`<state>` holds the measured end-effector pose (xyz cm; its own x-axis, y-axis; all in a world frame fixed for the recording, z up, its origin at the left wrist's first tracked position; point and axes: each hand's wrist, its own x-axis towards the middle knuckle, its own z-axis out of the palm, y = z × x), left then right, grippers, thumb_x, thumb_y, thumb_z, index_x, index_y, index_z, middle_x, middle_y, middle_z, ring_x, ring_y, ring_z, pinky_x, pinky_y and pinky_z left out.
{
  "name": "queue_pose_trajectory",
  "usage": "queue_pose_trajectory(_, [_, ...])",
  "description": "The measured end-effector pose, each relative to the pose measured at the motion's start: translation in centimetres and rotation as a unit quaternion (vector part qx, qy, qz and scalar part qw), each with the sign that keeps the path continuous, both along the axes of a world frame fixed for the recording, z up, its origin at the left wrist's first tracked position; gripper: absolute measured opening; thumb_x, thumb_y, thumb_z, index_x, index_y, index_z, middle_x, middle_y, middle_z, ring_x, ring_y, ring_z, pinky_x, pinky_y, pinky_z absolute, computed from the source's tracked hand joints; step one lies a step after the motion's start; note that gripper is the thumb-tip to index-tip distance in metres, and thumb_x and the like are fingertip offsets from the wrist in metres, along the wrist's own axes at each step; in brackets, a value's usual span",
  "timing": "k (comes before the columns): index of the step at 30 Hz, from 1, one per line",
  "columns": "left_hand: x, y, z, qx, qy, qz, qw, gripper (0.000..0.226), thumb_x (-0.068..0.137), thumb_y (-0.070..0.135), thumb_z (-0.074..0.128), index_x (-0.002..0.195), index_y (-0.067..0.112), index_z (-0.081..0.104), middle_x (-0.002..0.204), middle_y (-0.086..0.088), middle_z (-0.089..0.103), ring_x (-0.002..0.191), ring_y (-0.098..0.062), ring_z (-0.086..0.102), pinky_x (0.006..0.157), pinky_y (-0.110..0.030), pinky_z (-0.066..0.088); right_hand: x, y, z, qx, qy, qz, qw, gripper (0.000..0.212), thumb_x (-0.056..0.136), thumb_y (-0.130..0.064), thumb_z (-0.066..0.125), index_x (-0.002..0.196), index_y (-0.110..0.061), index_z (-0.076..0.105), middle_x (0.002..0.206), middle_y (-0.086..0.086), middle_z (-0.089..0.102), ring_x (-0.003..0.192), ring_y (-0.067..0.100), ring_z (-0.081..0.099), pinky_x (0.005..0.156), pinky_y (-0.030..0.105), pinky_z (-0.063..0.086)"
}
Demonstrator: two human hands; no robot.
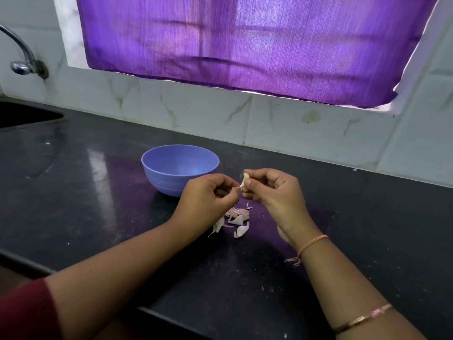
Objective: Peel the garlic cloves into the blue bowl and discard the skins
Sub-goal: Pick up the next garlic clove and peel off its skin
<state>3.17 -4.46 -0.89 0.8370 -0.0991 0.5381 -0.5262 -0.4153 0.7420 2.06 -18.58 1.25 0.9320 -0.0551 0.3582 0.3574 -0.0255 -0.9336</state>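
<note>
My right hand [272, 192] pinches a pale garlic clove [245, 179] between thumb and fingers, just right of the blue bowl [171, 177]. My left hand [208, 195] is closed, its fingertips pinching at the clove's lower tip, where a bit of skin shows. The bowl stands on the dark counter behind my hands and its visible inside looks bare. Below my hands lies a small heap of pinkish garlic skins [236, 218] on the counter.
The black stone counter [98, 192] runs to a tiled wall. A sink [24, 115] and a chrome tap [22, 66] are at the far left. A purple curtain [245, 45] hangs over the window behind. The counter's front edge runs near my forearms.
</note>
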Motion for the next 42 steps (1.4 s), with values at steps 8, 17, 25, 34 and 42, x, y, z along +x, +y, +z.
queue_pose_trajectory(8, [-0.2,0.0,0.1,0.025,-0.014,-0.003,1.000,0.011,0.083,0.009,0.066,0.089,0.014,0.073,0.072,0.004,0.070,0.065,-0.007,0.064,0.061,-0.018,0.054,-0.1,-0.1,0.1,0.019,0.030,0.016,0.999,0.010,0.082,0.005,0.062,0.089,0.002,0.069,0.070,0.013,0.067,0.061,0.014,0.064,0.062,0.022,0.056])
queue_pose_trajectory(17, [-0.6,-0.1,0.1,0.064,-0.036,-0.022,0.997,0.011,0.081,0.006,0.066,0.090,0.009,0.073,0.073,0.004,0.069,0.068,-0.006,0.065,0.063,-0.017,0.054,-0.1,-0.2,0.1,0.027,0.128,0.044,0.990,0.013,0.087,0.003,0.055,0.090,0.003,0.067,0.070,0.013,0.062,0.060,0.014,0.056,0.057,0.019,0.054])
queue_pose_trajectory(25, [-0.2,0.1,0.1,0.057,-0.017,0.003,0.998,0.006,0.083,0.012,0.066,0.086,0.013,0.071,0.069,0.011,0.067,0.065,0.001,0.063,0.059,-0.010,0.049,-0.2,-0.2,0.0,0.018,0.127,0.052,0.990,0.011,0.085,0.004,0.059,0.093,0.003,0.067,0.082,0.018,0.066,0.070,0.018,0.061,0.068,0.026,0.056])
queue_pose_trajectory(34, [0.3,0.2,-0.1,0.061,0.007,0.052,0.997,0.017,0.089,0.025,0.059,0.084,0.014,0.071,0.061,0.010,0.064,0.059,0.000,0.058,0.054,-0.013,0.045,0.0,-0.5,0.1,0.067,0.126,0.059,0.988,0.020,0.085,0.013,0.049,0.098,0.007,0.063,0.083,0.016,0.062,0.062,0.014,0.057,0.059,0.020,0.054])
queue_pose_trajectory(42, [0.7,0.3,-0.3,0.082,-0.008,0.043,0.996,0.012,0.084,0.022,0.068,0.093,0.017,0.072,0.070,0.013,0.064,0.066,0.001,0.061,0.064,-0.012,0.049,0.1,-0.9,0.1,0.094,0.127,0.079,0.984,0.021,0.083,0.013,0.053,0.095,0.001,0.066,0.074,0.009,0.060,0.066,0.014,0.059,0.061,0.020,0.054])
